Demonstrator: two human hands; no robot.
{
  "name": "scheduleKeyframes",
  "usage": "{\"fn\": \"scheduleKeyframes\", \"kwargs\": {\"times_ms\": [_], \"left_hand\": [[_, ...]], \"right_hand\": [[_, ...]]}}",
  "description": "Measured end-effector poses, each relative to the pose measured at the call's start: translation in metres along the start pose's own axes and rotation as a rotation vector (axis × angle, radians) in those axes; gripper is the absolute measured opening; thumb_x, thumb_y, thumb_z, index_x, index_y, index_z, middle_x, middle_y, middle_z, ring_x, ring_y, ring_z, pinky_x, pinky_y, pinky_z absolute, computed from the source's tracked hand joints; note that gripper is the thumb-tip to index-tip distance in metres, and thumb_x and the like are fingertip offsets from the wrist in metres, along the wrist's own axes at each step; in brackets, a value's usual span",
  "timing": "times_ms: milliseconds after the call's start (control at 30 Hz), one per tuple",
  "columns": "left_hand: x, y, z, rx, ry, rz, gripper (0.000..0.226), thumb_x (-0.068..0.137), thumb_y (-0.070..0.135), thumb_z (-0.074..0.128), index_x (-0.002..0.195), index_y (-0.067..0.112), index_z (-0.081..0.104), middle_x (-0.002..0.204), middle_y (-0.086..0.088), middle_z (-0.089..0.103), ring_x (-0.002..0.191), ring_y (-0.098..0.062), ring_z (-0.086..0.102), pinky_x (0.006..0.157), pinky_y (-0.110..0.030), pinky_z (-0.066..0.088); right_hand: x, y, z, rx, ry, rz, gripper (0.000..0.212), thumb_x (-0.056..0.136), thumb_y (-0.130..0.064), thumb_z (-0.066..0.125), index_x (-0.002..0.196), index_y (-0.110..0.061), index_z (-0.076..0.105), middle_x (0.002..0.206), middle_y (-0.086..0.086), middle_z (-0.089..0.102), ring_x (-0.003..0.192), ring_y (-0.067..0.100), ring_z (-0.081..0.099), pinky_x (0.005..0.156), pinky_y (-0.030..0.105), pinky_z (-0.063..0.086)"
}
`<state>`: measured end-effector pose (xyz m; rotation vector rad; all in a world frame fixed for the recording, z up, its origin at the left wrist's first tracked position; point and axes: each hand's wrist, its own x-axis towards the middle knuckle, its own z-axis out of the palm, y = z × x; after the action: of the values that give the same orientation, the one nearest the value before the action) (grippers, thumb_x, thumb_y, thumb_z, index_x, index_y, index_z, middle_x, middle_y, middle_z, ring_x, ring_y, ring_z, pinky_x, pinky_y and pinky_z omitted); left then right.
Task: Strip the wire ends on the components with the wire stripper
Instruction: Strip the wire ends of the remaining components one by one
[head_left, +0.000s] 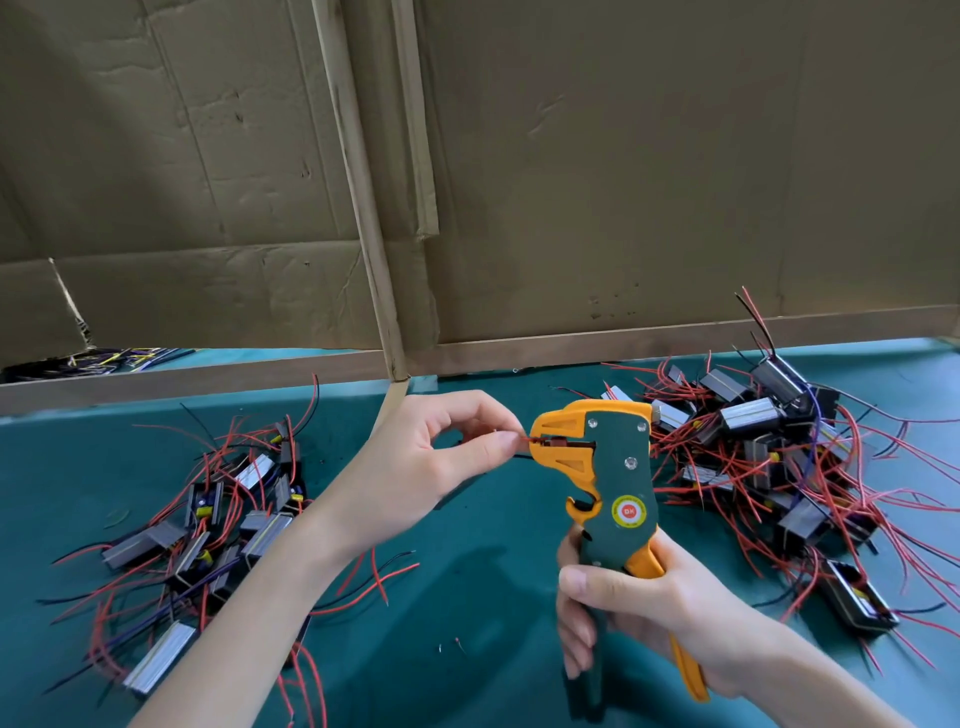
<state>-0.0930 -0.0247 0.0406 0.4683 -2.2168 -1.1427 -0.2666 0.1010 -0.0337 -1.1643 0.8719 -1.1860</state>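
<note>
wire stripper (618, 467) between left heap (260, 535) and right heap (753, 421) (cardboard (623, 182) behind)

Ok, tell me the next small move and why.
Probably squeeze the handles with the right hand. The left hand pinches a red wire whose end sits in the orange jaws of the wire stripper, and the right hand grips both handles.

The worktop (467, 597) is viewed closely from head height, forward and downward, facing a cardboard wall (623, 182).
</note>
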Motion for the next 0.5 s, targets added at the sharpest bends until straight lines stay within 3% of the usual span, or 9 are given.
{"fn": "scheduleKeyframes", "kwargs": {"times_ms": [167,267,400,500], "left_hand": [[0.0,0.002,0.0,-0.006,-0.001,-0.007,0.012,0.086,0.029,0.061,0.079,0.026,0.07,0.068,0.005,0.059,0.062,-0.006,0.048,0.062,-0.015,0.038],[0.0,-0.001,0.002,-0.055,-0.005,-0.066,0.012,0.087,0.03,0.06,0.08,0.024,0.069,0.059,0.004,0.051,0.051,-0.017,0.04,0.051,-0.027,0.031],[0.002,-0.014,0.011,0.086,0.0,-0.133,0.014,0.096,0.017,0.057,0.09,0.022,0.069,0.062,0.022,0.059,0.056,0.004,0.052,0.056,-0.009,0.036],[0.002,-0.021,0.015,0.05,0.008,-0.219,0.016,0.095,0.014,0.058,0.086,0.021,0.07,0.071,0.017,0.066,0.069,0.003,0.06,0.068,-0.011,0.043]], "right_hand": [[-0.002,0.002,0.005,0.094,0.008,0.036,0.031,0.077,-0.032,0.081,0.073,-0.014,0.057,0.055,0.013,0.05,0.049,0.027,0.053,0.056,0.037,0.048],[-0.001,0.005,0.016,0.231,0.063,0.059,0.037,0.075,-0.028,0.083,0.068,-0.012,0.051,0.051,0.012,0.043,0.042,0.023,0.046,0.048,0.033,0.044],[0.005,0.009,0.024,0.271,0.35,0.176,0.055,0.064,-0.024,0.085,0.058,-0.016,0.032,0.045,0.004,0.022,0.033,0.011,0.021,0.039,0.018,0.027],[0.003,0.003,0.015,0.337,0.179,0.184,0.043,0.07,-0.025,0.081,0.064,-0.013,0.04,0.05,0.007,0.032,0.038,0.018,0.034,0.043,0.026,0.037]]}}
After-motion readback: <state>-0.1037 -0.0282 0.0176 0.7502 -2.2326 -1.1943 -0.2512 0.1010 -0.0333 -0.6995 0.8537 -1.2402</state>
